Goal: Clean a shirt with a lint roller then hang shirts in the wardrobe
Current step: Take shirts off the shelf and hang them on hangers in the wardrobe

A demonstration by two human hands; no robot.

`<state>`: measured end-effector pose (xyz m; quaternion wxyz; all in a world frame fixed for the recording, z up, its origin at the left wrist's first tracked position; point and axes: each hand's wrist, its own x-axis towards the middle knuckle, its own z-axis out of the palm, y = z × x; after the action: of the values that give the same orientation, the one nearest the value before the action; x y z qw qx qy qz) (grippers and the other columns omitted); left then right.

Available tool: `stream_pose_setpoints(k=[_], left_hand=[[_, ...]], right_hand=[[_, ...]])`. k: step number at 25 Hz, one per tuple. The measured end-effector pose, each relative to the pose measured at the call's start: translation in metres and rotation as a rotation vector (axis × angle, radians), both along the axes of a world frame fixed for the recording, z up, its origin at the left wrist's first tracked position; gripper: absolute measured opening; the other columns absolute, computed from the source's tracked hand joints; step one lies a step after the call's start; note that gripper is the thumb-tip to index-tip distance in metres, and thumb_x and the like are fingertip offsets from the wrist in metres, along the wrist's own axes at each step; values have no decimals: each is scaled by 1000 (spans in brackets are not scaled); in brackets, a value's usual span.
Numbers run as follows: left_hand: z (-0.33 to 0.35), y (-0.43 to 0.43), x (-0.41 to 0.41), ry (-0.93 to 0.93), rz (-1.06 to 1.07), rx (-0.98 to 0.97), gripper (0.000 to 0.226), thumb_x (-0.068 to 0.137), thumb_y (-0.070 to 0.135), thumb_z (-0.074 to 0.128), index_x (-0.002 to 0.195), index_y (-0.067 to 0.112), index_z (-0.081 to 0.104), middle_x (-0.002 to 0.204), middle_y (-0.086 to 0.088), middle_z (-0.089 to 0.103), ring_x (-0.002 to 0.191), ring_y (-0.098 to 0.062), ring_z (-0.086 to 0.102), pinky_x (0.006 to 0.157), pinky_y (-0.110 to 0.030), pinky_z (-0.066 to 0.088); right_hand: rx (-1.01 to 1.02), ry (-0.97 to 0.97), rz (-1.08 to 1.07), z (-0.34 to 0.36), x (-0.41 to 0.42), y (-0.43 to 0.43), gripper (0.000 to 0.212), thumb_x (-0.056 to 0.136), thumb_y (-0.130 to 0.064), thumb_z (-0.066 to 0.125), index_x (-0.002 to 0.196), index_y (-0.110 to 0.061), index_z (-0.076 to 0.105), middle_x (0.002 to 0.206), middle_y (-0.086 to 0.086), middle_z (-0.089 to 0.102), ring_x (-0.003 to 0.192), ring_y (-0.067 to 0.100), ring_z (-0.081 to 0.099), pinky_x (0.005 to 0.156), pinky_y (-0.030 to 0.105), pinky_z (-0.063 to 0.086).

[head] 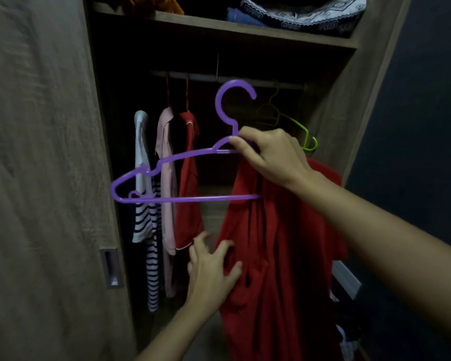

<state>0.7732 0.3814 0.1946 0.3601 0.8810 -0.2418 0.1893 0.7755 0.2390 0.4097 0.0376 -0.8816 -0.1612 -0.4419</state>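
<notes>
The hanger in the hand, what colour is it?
Purple hanger, held by the right hand; head view.

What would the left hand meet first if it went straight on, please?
Likely the red shirt on the hanger in the right hand; the left hand has fingers at its edge, though depth is unclear.

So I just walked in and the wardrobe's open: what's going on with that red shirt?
A person is fitting a red shirt onto a purple hanger. The right hand grips the hanger below its hook; the left hand rests open on the cloth. The hanger's left end is bare, its right end hidden by the shirt, and it is not yet on the wardrobe rail.
</notes>
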Motion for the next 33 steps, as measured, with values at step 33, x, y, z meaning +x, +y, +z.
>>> stream_pose_setpoints(k=[33], left_hand=[[107,103,82,-156,-43,-164,29,74,63,51,97,47,60,91,23,66,85,-6,66,77,-37,52]], right_hand=[[310,512,75,-71,13,-103,23,94,-39,44,112,-33,58,98,-19,63,94,3,62,84,28,45]])
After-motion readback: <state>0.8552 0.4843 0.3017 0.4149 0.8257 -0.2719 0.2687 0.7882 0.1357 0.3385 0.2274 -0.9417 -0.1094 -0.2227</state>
